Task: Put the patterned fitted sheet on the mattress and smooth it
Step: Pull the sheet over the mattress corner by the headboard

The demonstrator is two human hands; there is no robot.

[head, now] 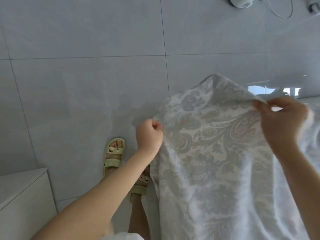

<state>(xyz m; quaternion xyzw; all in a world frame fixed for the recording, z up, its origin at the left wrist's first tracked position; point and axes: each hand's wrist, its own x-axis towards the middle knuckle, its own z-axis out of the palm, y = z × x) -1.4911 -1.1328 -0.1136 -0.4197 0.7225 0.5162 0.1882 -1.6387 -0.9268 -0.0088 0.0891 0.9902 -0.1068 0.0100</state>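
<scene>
The patterned fitted sheet (213, 153), white with a grey and beige paisley print, hangs in front of me over the tiled floor. My left hand (149, 134) is clenched on its left edge. Pinching the top edge at the right is my right hand (280, 118), held higher than the left one. Between the two hands the sheet's edge rises to a peak. The cloth drops down to the bottom of the view. No mattress can be made out; only a pale strip shows at the far right behind my right hand.
Grey glossy floor tiles (86, 84) fill most of the view. My feet in pale green sandals (113, 155) stand left of the sheet. A white cabinet corner (22, 196) is at lower left. A white device with a cable (242, 2) lies at the top right.
</scene>
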